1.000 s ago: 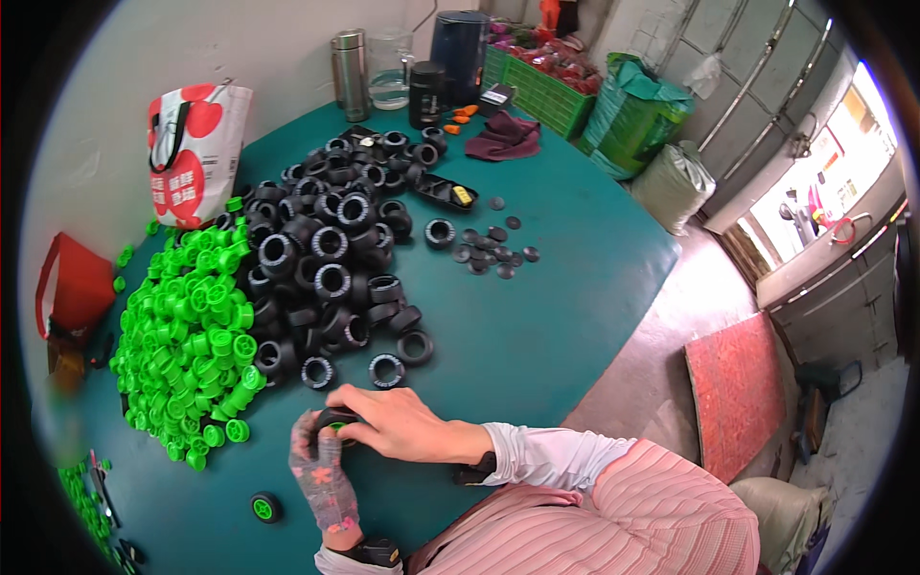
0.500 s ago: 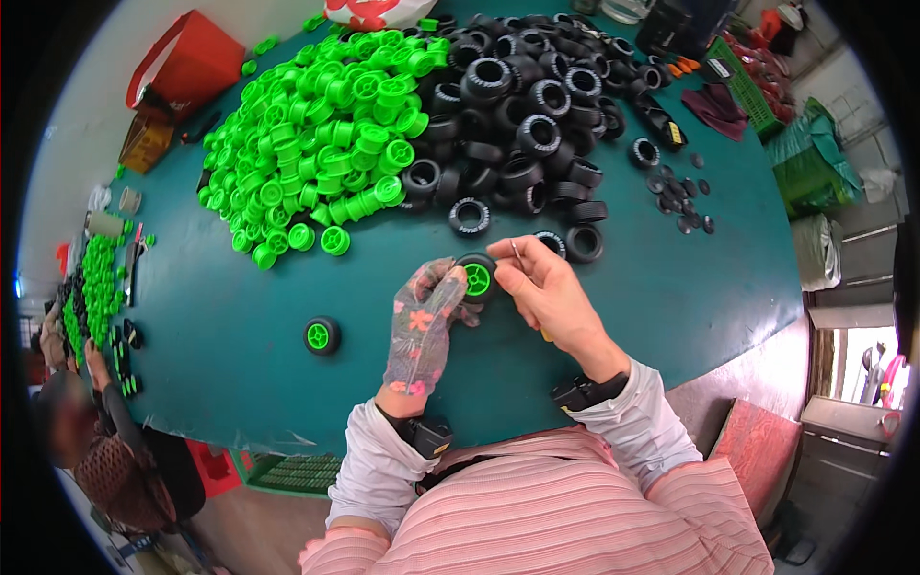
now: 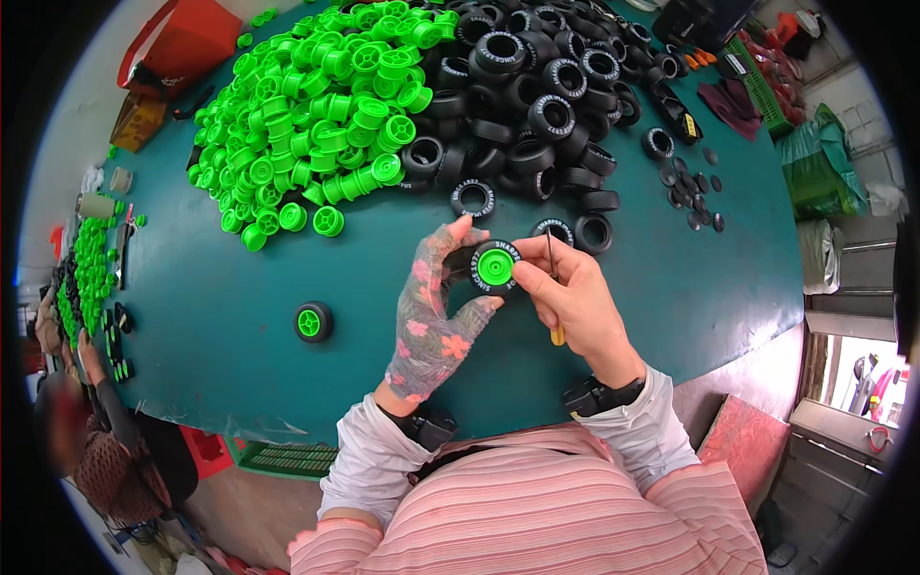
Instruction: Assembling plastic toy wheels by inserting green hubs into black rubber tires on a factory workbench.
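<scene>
A small toy wheel (image 3: 495,267), a black tyre around a bright green rim, is held up between my hands with its closed hub face showing. My right hand (image 3: 580,297) pinches its right edge and also grips a thin metal tool with a yellow handle (image 3: 558,335). My left hand (image 3: 431,321), in a grey floral fingerless glove, has thumb and forefinger spread around the wheel's left side; its other fingers are partly hidden. To the left, another assembled wheel (image 3: 312,322) rests on the green table (image 3: 230,383).
Beyond my hands lie a heap of green rims (image 3: 316,115) and a heap of black tyres (image 3: 517,105). Small black discs (image 3: 682,192) lie at the right. A red bin (image 3: 177,48) stands far left. A co-worker (image 3: 110,450) works at the left side.
The wheel has turned from its spoked face to its closed hub face. My left fingers have spread from their grip, and my right thumb has come onto the wheel.
</scene>
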Available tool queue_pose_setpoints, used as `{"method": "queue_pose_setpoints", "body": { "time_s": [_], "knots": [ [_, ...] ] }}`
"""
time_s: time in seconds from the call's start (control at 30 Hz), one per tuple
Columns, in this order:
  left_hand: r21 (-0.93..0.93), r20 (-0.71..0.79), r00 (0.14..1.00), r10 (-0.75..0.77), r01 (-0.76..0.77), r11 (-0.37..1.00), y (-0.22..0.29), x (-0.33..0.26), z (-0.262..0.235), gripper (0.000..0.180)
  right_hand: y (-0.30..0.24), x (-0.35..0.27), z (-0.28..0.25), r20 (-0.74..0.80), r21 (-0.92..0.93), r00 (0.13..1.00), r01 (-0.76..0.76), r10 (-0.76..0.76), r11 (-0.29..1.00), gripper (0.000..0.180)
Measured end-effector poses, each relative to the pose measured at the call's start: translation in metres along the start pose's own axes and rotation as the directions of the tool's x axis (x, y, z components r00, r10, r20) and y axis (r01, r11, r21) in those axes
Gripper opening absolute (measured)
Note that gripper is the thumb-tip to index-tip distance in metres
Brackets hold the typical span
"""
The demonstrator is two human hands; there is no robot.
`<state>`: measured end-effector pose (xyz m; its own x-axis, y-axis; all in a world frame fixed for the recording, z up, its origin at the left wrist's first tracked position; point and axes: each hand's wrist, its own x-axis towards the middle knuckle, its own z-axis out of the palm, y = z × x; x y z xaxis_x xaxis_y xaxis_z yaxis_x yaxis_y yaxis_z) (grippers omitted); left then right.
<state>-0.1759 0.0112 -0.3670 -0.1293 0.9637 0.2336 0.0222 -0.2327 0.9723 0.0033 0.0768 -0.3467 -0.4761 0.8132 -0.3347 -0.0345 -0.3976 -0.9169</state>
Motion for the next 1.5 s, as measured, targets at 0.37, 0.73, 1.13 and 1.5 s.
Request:
{"method": "queue_pose_setpoints", "body": {
  "time_s": [0.37, 0.73, 1.13, 1.5],
  "knots": [
    [-0.198, -0.017, 0.877, -0.480, 0.468, 0.861, 0.002, -0.005, -0.002, 0.044, 0.014, -0.005, 0.002, 0.023, -0.231, 0.990, 0.139, -0.137, 0.963, 0.026],
    [0.413, -0.456, 0.876, -0.155, 0.362, 0.836, 0.124, -0.041, -0.134, 0.026, -0.021, 0.029, 0.049, 0.312, -0.908, 0.798, 0.410, -0.516, 0.086, 0.023],
    [0.938, -0.227, 0.917, 0.328, 0.116, 0.326, 0.073, -0.022, -0.190, 0.035, -0.021, 0.000, 0.094, 0.445, -0.826, 0.832, 0.524, -0.330, 0.209, 0.030],
    [0.763, 0.136, 0.982, 0.135, -0.191, 0.618, 0.071, 0.016, -0.080, 0.046, -0.022, 0.007, 0.062, 0.105, -0.620, 0.924, 0.349, -0.367, 0.702, 0.026]
  ]
}}
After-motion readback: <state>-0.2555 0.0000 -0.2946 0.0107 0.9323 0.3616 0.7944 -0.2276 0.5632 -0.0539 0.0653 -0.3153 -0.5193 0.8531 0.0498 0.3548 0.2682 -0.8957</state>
